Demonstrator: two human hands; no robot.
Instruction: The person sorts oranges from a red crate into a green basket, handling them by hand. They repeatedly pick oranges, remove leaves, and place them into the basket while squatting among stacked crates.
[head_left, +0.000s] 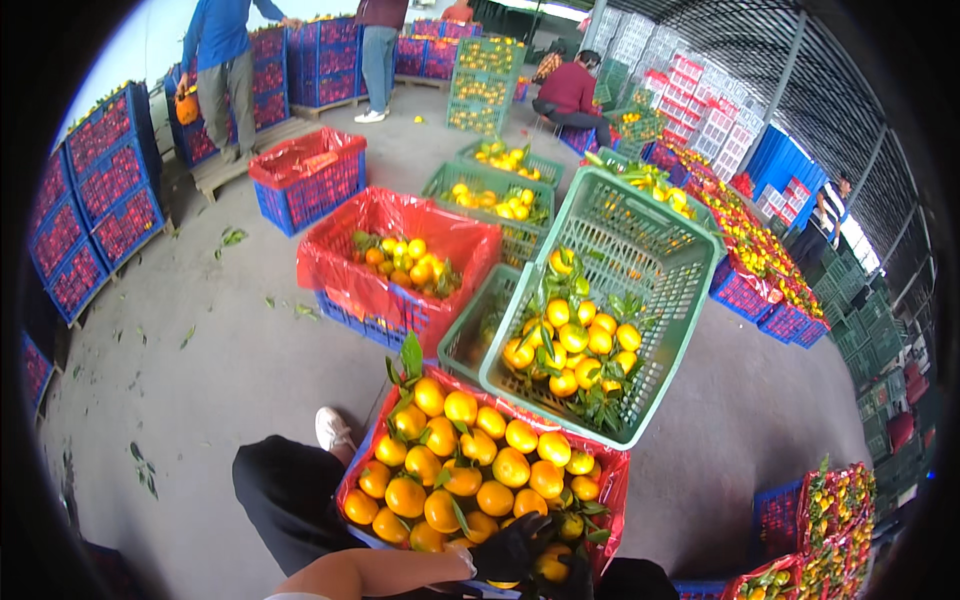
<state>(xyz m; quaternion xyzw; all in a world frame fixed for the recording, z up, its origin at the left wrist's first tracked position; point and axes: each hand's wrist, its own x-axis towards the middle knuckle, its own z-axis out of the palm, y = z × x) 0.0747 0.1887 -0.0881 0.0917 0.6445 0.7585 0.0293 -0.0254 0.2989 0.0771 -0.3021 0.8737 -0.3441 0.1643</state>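
A crate lined with red plastic film (616, 480) stands between my knees, filled with rows of orange citrus fruits (511, 466), some with green leaves. My left hand (510, 551), in a black glove, reaches over its near right corner, fingers beside the fruits. Close to it, my right hand (574, 574), also dark-gloved, is at an orange fruit (553, 564) at the bottom edge; which hand bears that fruit is unclear. Just beyond, a tilted green plastic crate (675, 330) holds leafy citrus fruits (574, 337) at its lower end.
A red-lined blue crate (465, 300) and green crates (491, 176) with fruit stand ahead. Stacked blue crates (112, 195) are at the left, long rows of filled crates (750, 240) at the right. Several people are farther off. Loose leaves (142, 469) lie on the floor.
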